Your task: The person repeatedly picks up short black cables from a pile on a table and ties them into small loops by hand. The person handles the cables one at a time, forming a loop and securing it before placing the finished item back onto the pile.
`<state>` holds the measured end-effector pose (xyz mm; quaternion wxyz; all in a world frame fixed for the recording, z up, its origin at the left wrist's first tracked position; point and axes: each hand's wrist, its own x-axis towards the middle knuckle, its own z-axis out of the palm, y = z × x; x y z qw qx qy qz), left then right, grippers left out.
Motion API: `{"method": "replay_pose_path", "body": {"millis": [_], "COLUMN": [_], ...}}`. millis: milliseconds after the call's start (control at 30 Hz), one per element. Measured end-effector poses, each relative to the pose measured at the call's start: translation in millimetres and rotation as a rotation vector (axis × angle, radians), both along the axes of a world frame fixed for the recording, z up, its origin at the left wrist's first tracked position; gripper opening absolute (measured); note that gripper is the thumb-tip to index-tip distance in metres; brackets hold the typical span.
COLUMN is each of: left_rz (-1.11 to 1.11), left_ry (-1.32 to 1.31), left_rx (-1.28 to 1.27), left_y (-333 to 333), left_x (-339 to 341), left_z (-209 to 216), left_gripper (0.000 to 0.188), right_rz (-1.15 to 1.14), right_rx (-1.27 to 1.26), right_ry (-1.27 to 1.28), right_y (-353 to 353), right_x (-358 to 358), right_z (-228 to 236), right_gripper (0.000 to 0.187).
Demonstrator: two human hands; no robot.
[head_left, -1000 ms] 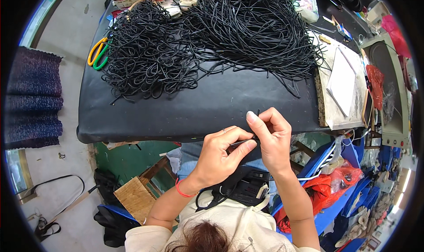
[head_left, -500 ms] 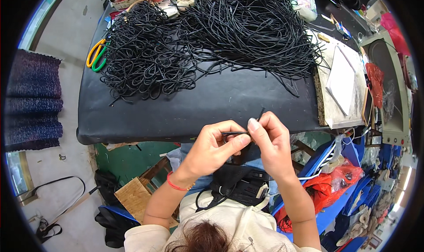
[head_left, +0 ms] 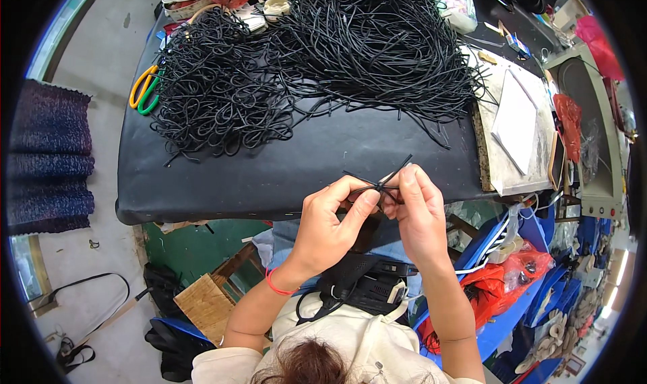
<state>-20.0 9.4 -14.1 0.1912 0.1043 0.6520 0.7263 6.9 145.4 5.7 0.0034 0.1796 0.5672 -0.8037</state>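
A thin black cord (head_left: 379,186) is pinched between both my hands over the table's near edge. Its ends stick out to the upper left and upper right, and its strands cross between my fingertips. My left hand (head_left: 331,221) closes thumb and fingers on the crossing from one side. On the other side, my right hand (head_left: 419,212) pinches the cord with its thumb against the fingers. Part of the cord is hidden by my fingers. Beyond my hands lie a heap of looped black cords (head_left: 219,87) and a larger heap of long black cords (head_left: 377,47).
Scissors with yellow and green handles (head_left: 145,91) lie at the left of the black table (head_left: 202,185). A pale board with a white sheet (head_left: 515,124) is at the right. Below it stands a blue bin (head_left: 502,323) with red plastic bags (head_left: 495,283).
Both hands have drawn closer together around the cord. Its crossed strands and two protruding ends now show between my fingertips; before, less of it was visible.
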Motion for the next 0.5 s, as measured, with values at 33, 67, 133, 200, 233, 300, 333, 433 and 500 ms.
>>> {"method": "replay_pose_path", "body": {"millis": [33,67,133,200,233,300,333,433,500], "left_rz": [-0.011,-0.028,-0.072,-0.120,-0.108,-0.079,-0.069,-0.045,-0.030], "left_ry": [0.004,0.008,0.007,-0.003,-0.055,-0.165,-0.115,-0.002,0.027], "left_rx": [0.009,0.023,0.030,0.010,0.048,0.121,0.070,-0.036,-0.037], "left_y": [-2.2,-2.6,-4.0,-6.1,-5.9,-6.0,-5.0,-3.5,-4.4], "left_x": [0.7,1.1,1.4,0.9,1.2,4.2,5.9,8.5,7.7], "left_z": [0.2,1.1,4.0,7.6,7.4,4.8,3.8,0.9,-0.5], "left_gripper": [0.016,0.016,0.015,0.015,0.015,0.015,0.015,0.015,0.015], "right_rz": [0.012,0.018,0.039,0.052,0.059,0.020,0.007,-0.011,0.007], "right_rx": [0.026,0.056,0.120,0.172,0.198,0.390,0.430,0.381,0.327], "right_ry": [-0.002,-0.004,0.054,0.058,0.060,0.089,0.105,0.061,0.052], "right_y": [-0.7,-0.6,-1.4,-1.2,-1.2,-1.6,-0.2,-0.4,0.4], "right_x": [-0.4,-0.5,-1.0,-0.2,0.6,1.7,-0.1,-4.3,-4.1], "right_z": [-0.4,0.0,1.4,2.3,2.5,-3.0,-6.4,-4.7,-7.1], "right_gripper": [0.024,0.025,0.023,0.021,0.020,0.022,0.023,0.023,0.025]}}
